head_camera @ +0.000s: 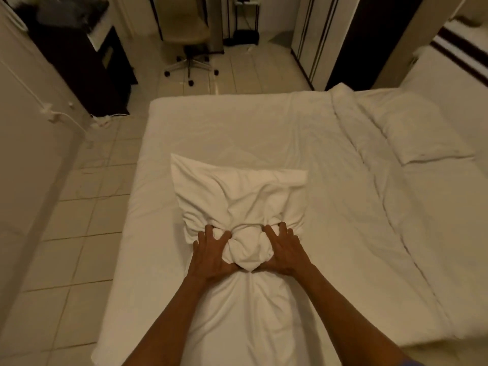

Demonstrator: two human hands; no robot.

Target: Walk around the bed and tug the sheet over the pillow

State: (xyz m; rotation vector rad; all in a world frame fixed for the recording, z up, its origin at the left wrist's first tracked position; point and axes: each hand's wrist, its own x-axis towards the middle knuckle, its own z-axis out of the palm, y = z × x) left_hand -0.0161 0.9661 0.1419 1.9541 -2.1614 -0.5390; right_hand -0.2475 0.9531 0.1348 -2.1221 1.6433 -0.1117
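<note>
Hands first: I see my left hand (211, 253) and right hand (286, 250) squeezing a soft white crumpled pillow (239, 204), fingers spread and curled into it, on the white bed (211, 122) near its left edge.

Between the left hand (211, 256) and the right hand (286, 253) the pillowcase (240, 199) is matt white woven cloth, soft and deeply creased. The bed sheet (237, 128) beyond both hands is the same matt cloth, smoother. Left of the left hand, the floor tiles (79, 220) look glazed and faintly glossy.
</note>
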